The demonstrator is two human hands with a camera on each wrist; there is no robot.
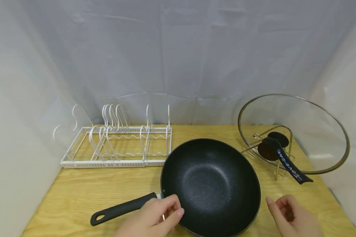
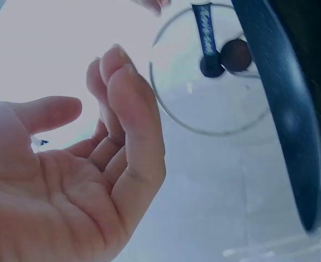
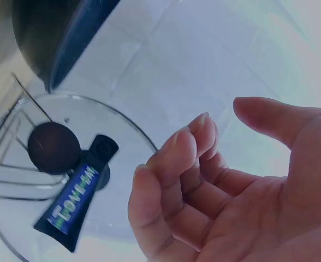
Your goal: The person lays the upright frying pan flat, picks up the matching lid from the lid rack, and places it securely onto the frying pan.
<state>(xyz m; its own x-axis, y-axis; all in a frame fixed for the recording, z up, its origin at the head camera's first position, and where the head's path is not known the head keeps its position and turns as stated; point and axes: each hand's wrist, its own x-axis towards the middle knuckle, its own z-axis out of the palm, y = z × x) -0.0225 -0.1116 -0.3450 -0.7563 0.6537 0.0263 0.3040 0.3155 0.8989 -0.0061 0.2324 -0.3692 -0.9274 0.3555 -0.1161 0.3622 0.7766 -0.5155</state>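
A black wok (image 1: 207,184) with a long black handle (image 1: 121,209) sits on the wooden table, its inside facing up. My left hand (image 1: 155,217) is over the near left rim, beside the handle's base, and overlaps the wok in the head view. The left wrist view shows that hand (image 2: 117,158) with fingers loosely bent and nothing in them. To the right of the wok is my right hand (image 1: 295,215), also holding nothing. Its fingers (image 3: 174,158) are relaxed, with the thumb apart, in the right wrist view.
Back left stands a white wire rack (image 1: 115,163) with upright loops. At the back right a glass lid (image 1: 314,141) leans in a gold wire stand (image 1: 290,138); its dark knob carries a blue-and-black tag (image 1: 292,168). Pale sheeting (image 1: 184,59) hangs behind and along both sides.
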